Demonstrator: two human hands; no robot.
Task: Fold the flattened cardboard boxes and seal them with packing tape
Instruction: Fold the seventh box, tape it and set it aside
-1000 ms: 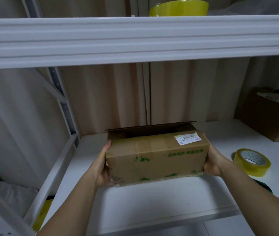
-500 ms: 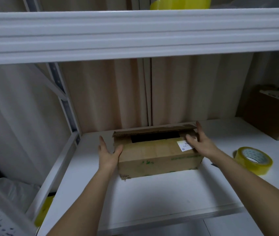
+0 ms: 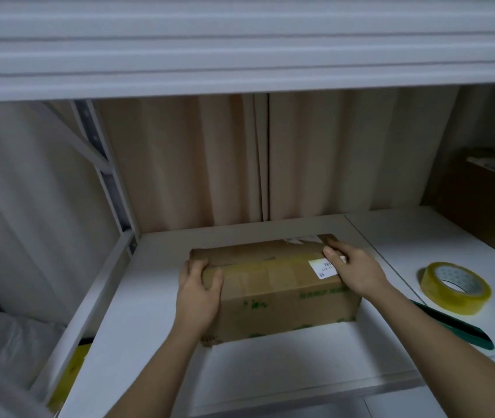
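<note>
White shelf [image 3: 270, 372], upper shelf board [image 3: 240, 49] overhanging close above. Beige curtain [image 3: 195, 161] behind. Right side: roll of yellowish packing tape [image 3: 455, 287], a dark green flat tool [image 3: 457, 327] just beside it, a second brown box [image 3: 487, 203] at the back corner. Cardboard box [image 3: 273, 291] sits mid-shelf, flaps down, old tape across the top, white label [image 3: 324, 267] near the right end, green print on the front. Left hand [image 3: 199, 292] grips the left top corner, fingers curled over the edge. Right hand [image 3: 353, 271] presses the top flap, fingers straight and together.
</note>
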